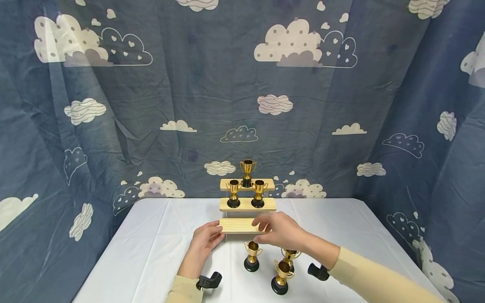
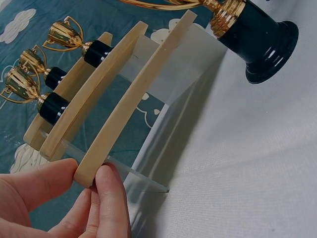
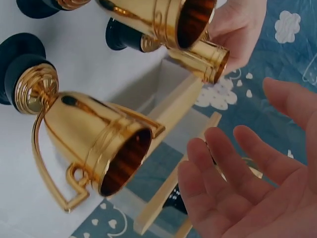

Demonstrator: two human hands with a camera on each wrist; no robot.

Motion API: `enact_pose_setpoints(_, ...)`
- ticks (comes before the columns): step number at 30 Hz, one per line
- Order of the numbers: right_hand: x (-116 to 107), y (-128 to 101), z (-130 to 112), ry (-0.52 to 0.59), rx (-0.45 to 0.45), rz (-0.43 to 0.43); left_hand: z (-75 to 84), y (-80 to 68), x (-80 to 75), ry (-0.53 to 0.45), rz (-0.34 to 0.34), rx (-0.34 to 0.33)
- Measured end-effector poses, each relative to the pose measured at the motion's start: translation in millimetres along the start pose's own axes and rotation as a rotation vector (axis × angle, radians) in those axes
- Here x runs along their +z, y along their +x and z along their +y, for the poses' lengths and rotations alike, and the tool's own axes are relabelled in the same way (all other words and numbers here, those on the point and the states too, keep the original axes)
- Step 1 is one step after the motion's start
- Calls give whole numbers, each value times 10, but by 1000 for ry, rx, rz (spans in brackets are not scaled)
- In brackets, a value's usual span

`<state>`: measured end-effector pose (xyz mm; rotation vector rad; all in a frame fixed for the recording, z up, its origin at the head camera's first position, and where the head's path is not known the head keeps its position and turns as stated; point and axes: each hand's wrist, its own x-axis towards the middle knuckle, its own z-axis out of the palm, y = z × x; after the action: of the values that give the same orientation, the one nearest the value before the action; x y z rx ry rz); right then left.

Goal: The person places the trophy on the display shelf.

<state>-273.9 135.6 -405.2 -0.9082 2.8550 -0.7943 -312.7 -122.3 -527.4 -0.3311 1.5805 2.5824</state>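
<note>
My left hand (image 1: 206, 240) pinches the left end of the lowest board of a three-tier wooden stand (image 1: 238, 226), thumb and fingers on either side of the board (image 2: 133, 96) in the left wrist view. Over the right part of that board is my right hand (image 1: 280, 231), its fingers loosely bent and holding nothing. One gold trophy cup (image 1: 247, 170) stands on the top tier. The middle tier bears two more, a left cup (image 1: 233, 193) and a right cup (image 1: 259, 193). Just below my right hand, an upright trophy (image 1: 251, 256) stands on the table.
Two more trophies, a front one (image 1: 281, 278) and a rear one (image 1: 291, 256) partly behind it, stand on the white-covered table (image 1: 151, 252) below my right forearm. Clear side panels (image 2: 195, 57) support the stand's boards. A blue cloud-print curtain (image 1: 208, 84) hangs behind.
</note>
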Motion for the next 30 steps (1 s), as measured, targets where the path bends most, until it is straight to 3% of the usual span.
enact_pose_setpoints(10,97,23,-64,4,44,-69,-6,-9,-17,-2,-12,-14)
enact_pose_setpoints(30,235,-31,-25,-60,-4,-99,5,9,21,30,34,-33)
